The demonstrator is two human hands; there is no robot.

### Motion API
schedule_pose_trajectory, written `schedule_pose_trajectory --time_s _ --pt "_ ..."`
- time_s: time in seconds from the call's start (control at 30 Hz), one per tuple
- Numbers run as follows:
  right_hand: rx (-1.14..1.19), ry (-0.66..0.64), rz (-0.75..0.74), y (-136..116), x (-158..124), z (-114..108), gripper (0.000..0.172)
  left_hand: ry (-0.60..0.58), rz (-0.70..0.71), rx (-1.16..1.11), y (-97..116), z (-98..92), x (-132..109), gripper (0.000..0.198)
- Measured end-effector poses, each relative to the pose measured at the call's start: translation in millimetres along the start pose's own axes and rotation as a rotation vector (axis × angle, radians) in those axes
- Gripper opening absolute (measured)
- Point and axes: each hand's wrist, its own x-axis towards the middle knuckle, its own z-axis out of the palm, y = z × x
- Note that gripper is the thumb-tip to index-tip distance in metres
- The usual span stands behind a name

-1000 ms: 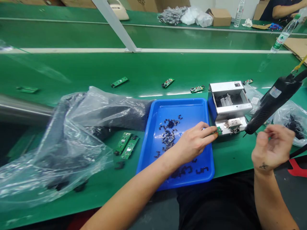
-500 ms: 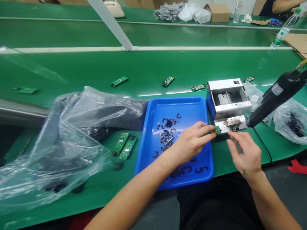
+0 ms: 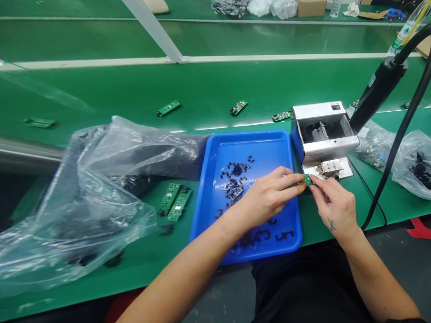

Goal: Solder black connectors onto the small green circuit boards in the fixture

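Where the two hands meet, just in front of the metal fixture [image 3: 325, 134], a small green board [image 3: 307, 180] is held slightly above the worktop [image 3: 202, 85], beside the right rim of the blue tray [image 3: 251, 143]. The left hand [image 3: 269, 197] reaches in from the lower left across the tray, forearm extended, palm down, with its fingers [image 3: 296, 187] narrowed to a pinch on the board's left end. The right hand [image 3: 333, 208] comes from the lower right, wrist bent inward and back of the hand uppermost, with thumb and index fingertip closed on the board's right end. Its remaining fingers are curled loosely beneath. Small black clips [image 3: 235, 177] lie scattered in the tray, some under the left forearm. Behind the fixture, a black electric screwdriver [image 3: 379, 92] hangs tilted, and its cable [image 3: 393, 161] trails down to the worktop. To the left of the tray lie two green boards [image 3: 175, 202] side by side and a large crumpled clear bag [image 3: 101, 188]. A smaller bag [image 3: 414, 161] of dark parts sits at the far right. Further boards [image 3: 168, 108] [image 3: 238, 107] lie well apart on the green surface beyond.
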Motion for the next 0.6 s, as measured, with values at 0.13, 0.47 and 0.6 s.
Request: schedule_pose_trajectory --time_s 0.13,0.47,0.6 --pt "0.019 0.020 0.003 -3.2 -3.5 2.6 0.028 -0.010 -0.033 0.009 3.0 -1.6 0.1 0.033" --pt "-0.083 0.561 0.125 51.2 60.5 -34.5 0.063 0.017 -0.056 0.122 5.6 3.9 0.3 0.031" --pt "0.091 0.443 0.215 85.0 126.4 -23.3 0.062 0.016 -0.053 0.116 2.8 5.4 1.2 0.033"
